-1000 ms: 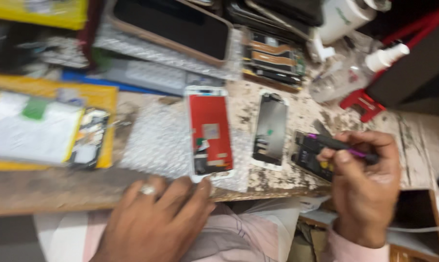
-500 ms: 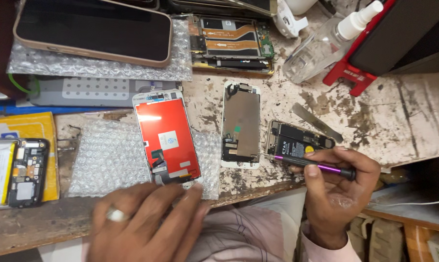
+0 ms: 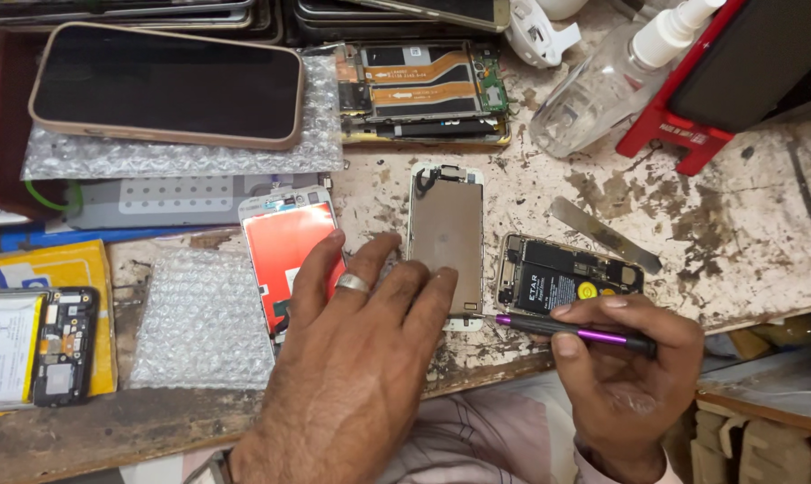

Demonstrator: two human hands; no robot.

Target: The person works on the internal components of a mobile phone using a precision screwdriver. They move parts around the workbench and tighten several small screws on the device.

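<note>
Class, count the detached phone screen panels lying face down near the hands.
2: the red-backed panel under the left hand, the metal-backed panel beside it. Others may be hidden.

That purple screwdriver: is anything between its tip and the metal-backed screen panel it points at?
Nothing visible. The purple screwdriver, held in the right hand, has its tip right at the lower edge of the screen panel. The left hand rests on the panel's left side, clear of the tip.

Soft, even light is falling from above, keeping the scene bright and sharp. The right hand (image 3: 634, 381) and purple screwdriver (image 3: 571, 329) are casting only faint shadows just below the grip. Mild glare is showing on the bubble wrap (image 3: 204, 318) left of it and the spray bottle (image 3: 603, 81) beyond.
</note>
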